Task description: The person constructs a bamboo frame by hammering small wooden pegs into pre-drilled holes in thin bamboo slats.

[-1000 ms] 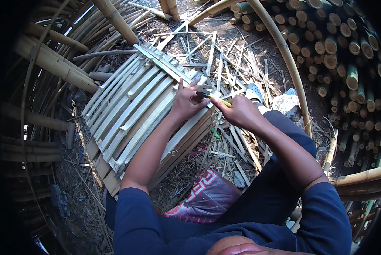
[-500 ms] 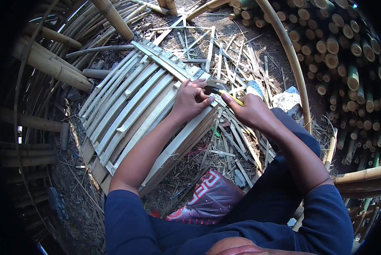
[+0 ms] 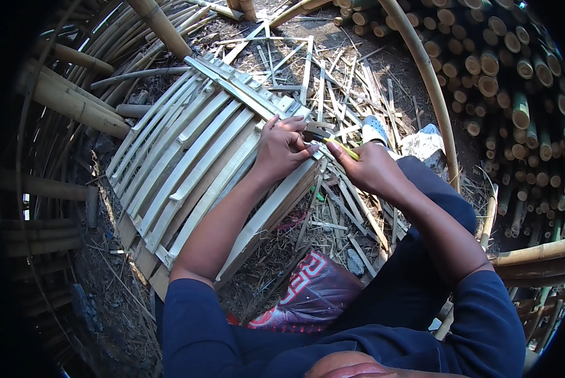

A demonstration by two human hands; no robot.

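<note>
A slatted frame of split bamboo strips [image 3: 213, 135] lies in front of me, its pale slats side by side under a crosswise strip [image 3: 232, 85]. At its near right corner my left hand [image 3: 285, 148] rests, thumb and forefinger pinched together; whatever is between them is too small to make out. My right hand [image 3: 374, 169] is closed around the yellow and black handle of a hammer [image 3: 344, 147]. The hammer's head is right beside the left fingertips, above the slat ends, and partly hard to see.
Cut bamboo strips [image 3: 351, 94] litter the ground beyond the frame. Bamboo poles [image 3: 490, 82] are stacked at the right, behind a bent pole [image 3: 430, 75]. Thick bamboo posts [image 3: 80, 104] stand at the left. A printed red and purple sack [image 3: 314, 293] lies close to my legs.
The view has shifted slightly, and the frame's left side appears a little farther left. Both hands keep nearly the same place, the hammer still close to the left fingertips.
</note>
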